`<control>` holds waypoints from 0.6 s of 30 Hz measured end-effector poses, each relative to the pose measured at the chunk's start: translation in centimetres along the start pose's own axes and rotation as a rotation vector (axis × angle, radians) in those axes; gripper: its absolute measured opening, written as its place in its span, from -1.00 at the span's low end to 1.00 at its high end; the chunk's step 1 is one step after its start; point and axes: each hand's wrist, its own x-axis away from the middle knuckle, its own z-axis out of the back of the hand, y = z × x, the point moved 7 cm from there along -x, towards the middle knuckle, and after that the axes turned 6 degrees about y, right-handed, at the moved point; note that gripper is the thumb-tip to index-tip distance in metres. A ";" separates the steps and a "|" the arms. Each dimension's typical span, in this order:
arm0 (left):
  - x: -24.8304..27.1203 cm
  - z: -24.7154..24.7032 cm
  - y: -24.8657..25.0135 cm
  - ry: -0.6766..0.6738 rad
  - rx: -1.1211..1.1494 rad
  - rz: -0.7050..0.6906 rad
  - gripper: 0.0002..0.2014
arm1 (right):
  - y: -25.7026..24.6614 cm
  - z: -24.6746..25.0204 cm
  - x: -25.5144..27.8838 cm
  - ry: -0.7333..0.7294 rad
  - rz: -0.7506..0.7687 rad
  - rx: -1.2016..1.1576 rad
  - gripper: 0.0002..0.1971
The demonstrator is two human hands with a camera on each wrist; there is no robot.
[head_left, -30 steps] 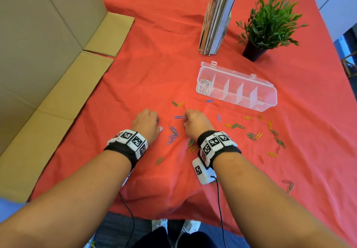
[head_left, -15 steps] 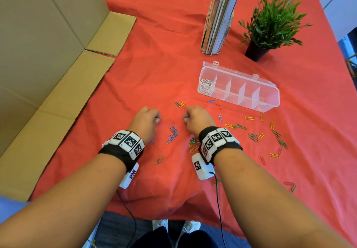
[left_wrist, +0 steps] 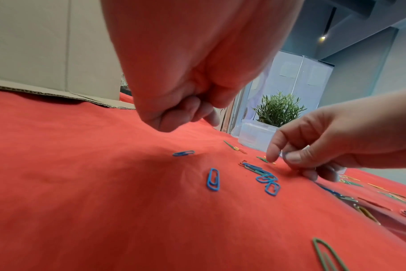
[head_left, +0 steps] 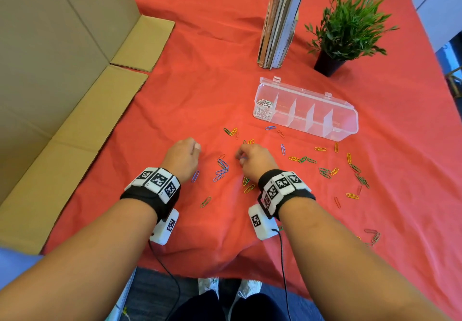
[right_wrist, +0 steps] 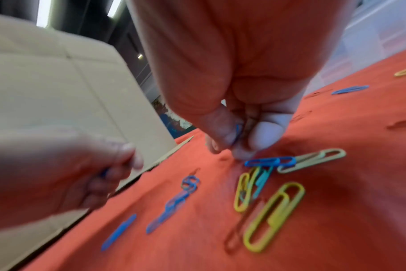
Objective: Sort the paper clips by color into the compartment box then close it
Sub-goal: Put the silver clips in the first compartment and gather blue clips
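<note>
Colored paper clips [head_left: 325,170] lie scattered on the red cloth, with a blue cluster [head_left: 221,168] between my hands. My left hand [head_left: 183,158] is curled in a fist just above the cloth; the right wrist view shows something blue [right_wrist: 103,172] inside its fingers. My right hand [head_left: 252,158] pinches a blue clip [right_wrist: 238,132] between thumb and fingers, low over the clips. The clear compartment box [head_left: 345,125] stands beyond, lid open, with white clips [head_left: 263,109] in its left end compartment; the other compartments look empty.
A large cardboard box [head_left: 62,70] with flaps lines the left side. Upright books [head_left: 281,18] and a potted plant [head_left: 345,28] stand behind the compartment box. The table's front edge is close to my body.
A blue clip that lay on the cloth between my hands is gone, and my right fingers have closed where it was. My left hand drew slightly left, uncovering a blue clip beside the wrist.
</note>
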 end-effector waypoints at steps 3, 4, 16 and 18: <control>0.7 -0.4 -1.6 -0.042 -0.046 0.055 -0.74 | 0.8 1.0 -0.4 0.021 -0.110 -0.088 -0.77; 1.0 -0.5 -2.1 -0.051 -0.037 0.067 -0.76 | 1.3 1.3 -0.4 0.026 -0.160 -0.099 -0.80; 3.1 -2.0 -1.6 -0.136 -0.119 0.071 -0.90 | 1.2 -0.4 1.9 -0.093 -0.125 0.198 -0.75; 3.1 -2.0 -1.3 -0.136 -0.108 0.068 -0.90 | 1.3 -0.3 1.9 -0.084 -0.140 0.160 -0.69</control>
